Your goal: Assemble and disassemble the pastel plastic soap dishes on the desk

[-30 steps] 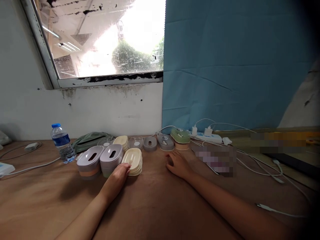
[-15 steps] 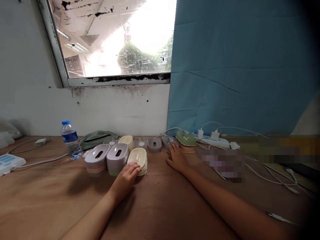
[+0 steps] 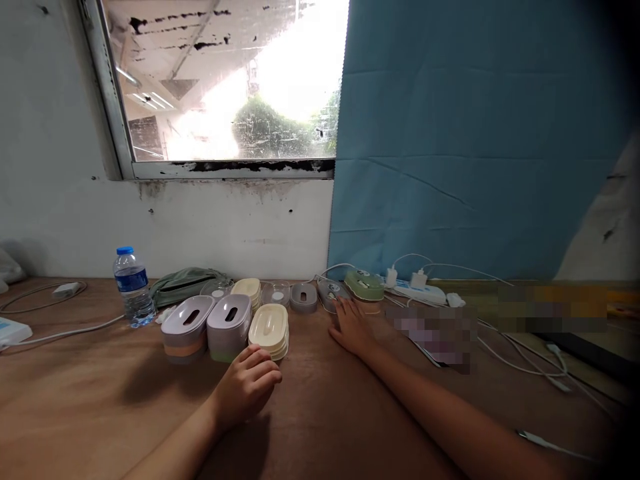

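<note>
My left hand (image 3: 253,383) is just in front of a short stack of cream oval lids (image 3: 269,327), fingers loosely bent and slightly apart. Nothing shows in it, though its palm is hidden. To its left stand two lilac oval boxes with slotted tops, one box (image 3: 186,327) with an orange band, the other box (image 3: 229,330) with a green base. My right hand (image 3: 354,327) lies low over the table with fingers stretched out. Its fingertips meet the front of a grey container (image 3: 331,293) with a clear-looking top; contact is hard to judge. Beside that is a green-lidded container (image 3: 365,285).
Behind the boxes are another cream lid stack (image 3: 247,288), clear lids (image 3: 275,295), a small grey slotted piece (image 3: 303,298) and a green pouch (image 3: 187,283). A water bottle (image 3: 133,290) stands left. A power strip (image 3: 420,292) and cables (image 3: 530,347) lie right.
My left hand has come off the cream lids and drawn back toward me. My right hand stays by the grey container. The whole view has shifted slightly.
</note>
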### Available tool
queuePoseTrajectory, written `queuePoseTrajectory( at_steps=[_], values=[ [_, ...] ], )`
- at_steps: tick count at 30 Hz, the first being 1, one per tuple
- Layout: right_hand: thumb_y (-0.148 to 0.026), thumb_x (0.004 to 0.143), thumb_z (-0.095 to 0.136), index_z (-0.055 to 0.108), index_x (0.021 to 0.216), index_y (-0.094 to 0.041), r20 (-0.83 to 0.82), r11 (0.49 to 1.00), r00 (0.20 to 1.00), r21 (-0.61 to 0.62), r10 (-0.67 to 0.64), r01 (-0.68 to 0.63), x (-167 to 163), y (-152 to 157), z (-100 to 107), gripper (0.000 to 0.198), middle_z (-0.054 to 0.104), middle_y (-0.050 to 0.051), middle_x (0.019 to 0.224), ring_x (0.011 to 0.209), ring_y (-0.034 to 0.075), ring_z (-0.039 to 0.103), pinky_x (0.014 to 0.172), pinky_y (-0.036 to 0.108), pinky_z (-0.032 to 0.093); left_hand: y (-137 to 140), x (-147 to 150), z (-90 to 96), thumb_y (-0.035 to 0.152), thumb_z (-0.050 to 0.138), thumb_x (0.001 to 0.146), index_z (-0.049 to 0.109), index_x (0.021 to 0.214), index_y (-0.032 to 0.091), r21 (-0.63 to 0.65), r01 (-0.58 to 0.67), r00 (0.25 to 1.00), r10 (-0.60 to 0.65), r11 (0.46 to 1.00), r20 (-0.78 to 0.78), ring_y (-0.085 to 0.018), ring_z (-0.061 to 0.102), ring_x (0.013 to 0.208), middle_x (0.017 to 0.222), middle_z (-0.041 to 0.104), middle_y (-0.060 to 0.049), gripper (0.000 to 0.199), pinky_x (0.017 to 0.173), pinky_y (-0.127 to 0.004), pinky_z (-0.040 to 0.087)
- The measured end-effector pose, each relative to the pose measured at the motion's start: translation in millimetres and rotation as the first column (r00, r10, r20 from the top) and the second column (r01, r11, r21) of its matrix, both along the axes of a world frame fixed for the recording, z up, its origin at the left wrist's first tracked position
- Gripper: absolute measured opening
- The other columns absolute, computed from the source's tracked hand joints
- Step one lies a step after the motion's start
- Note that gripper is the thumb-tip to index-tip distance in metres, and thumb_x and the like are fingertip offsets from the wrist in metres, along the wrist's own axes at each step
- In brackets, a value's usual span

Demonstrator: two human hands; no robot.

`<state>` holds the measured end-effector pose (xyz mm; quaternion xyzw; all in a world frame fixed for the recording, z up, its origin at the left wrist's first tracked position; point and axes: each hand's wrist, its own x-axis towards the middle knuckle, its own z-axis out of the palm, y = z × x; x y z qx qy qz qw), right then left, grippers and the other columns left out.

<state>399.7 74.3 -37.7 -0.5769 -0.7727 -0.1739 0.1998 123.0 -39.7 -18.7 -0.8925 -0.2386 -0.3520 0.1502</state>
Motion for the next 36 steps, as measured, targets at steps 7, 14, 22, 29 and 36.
queuePoseTrajectory(
  at_steps=[7,14,22,29,36],
  values=[
    [-0.027,0.07,0.044,0.032,0.126,-0.005,-0.018,0.998,0.998,-0.011,-0.067,0.067,-1.6,32.1,-1.8,0.062,0.035,0.018,0.132,0.121,0.028,0.029,0.096,0.04,0.025,-0.2,-2.4,0.3,0.007,0.041,0.076,0.051,0.076,0.017,-0.038,0.0,1.0,0.001,0.999,0.015,-0.014,0.049,0.076,0.074,0.061,0.0,0.014,0.083,-0.034,0.036],
    [-0.02,0.07,0.043,0.041,0.12,-0.004,0.035,0.997,0.996,0.022,-0.078,0.077,-6.7,0.0,5.1,0.053,0.045,0.021,0.123,0.112,0.03,0.039,0.092,0.04,0.028,-1.9,-1.9,2.1,0.007,0.04,0.076,0.051,0.076,0.017,-0.053,0.01,0.999,-0.008,0.999,0.04,-0.013,0.05,0.075,0.071,0.06,0.0,0.015,0.079,-0.031,0.038],
    [-0.026,0.069,0.046,0.051,0.111,-0.012,0.111,0.996,0.993,0.07,0.047,-0.055,3.2,-89.9,19.2,0.044,0.055,0.015,0.107,0.098,0.03,0.046,0.089,0.046,0.028,-9.2,2.5,3.9,0.01,0.038,0.076,0.053,0.076,0.018,-0.033,0.03,1.0,-0.03,0.999,0.001,-0.014,0.051,0.075,0.07,0.06,-0.001,0.017,0.081,-0.032,0.038],
    [-0.051,0.059,0.057,0.048,0.102,-0.019,-0.228,0.989,0.974,-0.143,0.012,-0.045,13.4,-109.9,37.1,0.055,0.05,0.012,0.109,0.096,0.028,0.05,0.08,0.039,0.04,-12.9,5.7,4.9,0.009,0.037,0.077,0.053,0.076,0.018,-0.067,0.052,0.998,-0.054,0.996,-0.024,-0.014,0.051,0.074,0.07,0.06,-0.001,0.018,0.08,-0.032,0.038],
    [-0.044,0.056,0.062,0.024,0.128,-0.018,-0.393,0.987,0.919,-0.135,0.032,-0.092,4.2,-92.5,22.2,0.086,0.039,0.015,0.128,0.112,0.031,0.042,0.088,0.041,0.038,-12.6,3.7,5.6,0.008,0.038,0.076,0.051,0.077,0.017,-0.081,0.062,0.998,-0.062,0.995,0.001,-0.015,0.05,0.075,0.071,0.06,-0.001,0.016,0.078,-0.033,0.039]
  ],
)
